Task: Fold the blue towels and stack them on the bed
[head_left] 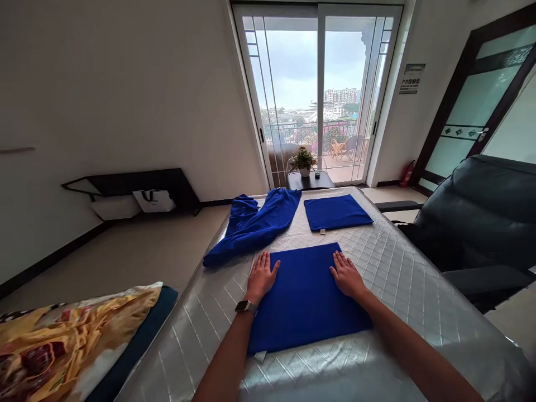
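Lying between the fingers and toward the wearer, the nearest blue cloth (pixel 310 304) is touched along its far sides by the left hand (pixel 263 276) and right hand (pixel 348 276), equally near. Fingers are outstretched, nothing gripped; long axis cannot be told.

Cloudy daylight enters ahead of me through the white-framed sliding glass door (pixel 321 95), glinting off the silvery quilted mattress (pixel 402 290); the plain off-white wall (pixel 125 89) lies dim, edges stretched.
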### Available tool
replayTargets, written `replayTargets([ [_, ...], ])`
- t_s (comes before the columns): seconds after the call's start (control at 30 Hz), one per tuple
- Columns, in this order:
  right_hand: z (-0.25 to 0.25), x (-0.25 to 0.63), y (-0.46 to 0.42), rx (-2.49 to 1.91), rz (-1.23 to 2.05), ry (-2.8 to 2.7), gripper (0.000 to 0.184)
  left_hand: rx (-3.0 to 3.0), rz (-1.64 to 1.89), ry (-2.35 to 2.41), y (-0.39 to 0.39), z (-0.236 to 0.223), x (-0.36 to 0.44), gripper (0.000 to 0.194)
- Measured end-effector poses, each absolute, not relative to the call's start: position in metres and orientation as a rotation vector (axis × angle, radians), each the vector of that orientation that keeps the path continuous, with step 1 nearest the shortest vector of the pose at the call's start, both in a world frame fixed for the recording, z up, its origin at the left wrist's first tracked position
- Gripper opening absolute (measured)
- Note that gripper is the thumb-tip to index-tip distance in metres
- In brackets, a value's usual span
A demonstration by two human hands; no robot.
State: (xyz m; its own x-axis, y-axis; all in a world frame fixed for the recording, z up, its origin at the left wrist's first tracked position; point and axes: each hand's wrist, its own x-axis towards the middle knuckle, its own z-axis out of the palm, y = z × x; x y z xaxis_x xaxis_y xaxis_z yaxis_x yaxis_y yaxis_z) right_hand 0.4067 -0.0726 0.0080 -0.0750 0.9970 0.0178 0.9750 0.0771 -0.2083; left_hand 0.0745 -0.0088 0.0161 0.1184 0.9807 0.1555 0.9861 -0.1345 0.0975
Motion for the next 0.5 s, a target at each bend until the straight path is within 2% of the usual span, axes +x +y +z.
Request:
replayTargets([
  [0.2, 0.012, 0.406, -0.072, -2.004, 0.219, -2.162, 0.069, -2.289, -0.265, -2.045, -0.013, 0.028, 0.110, 0.089],
  [0.4, 0.006, 0.409, -0.072, -1.980, 0.179, -2.177, 0.066, -2.719, -0.434, -1.561, -0.053, 0.027, 0.234, 0.074],
  [0.5, 0.004, 0.409, -0.072, -1.981, 0.156, -2.205, 0.064, -2.800, -0.463, -1.508, -0.064, 0.023, 0.261, 0.071],
])
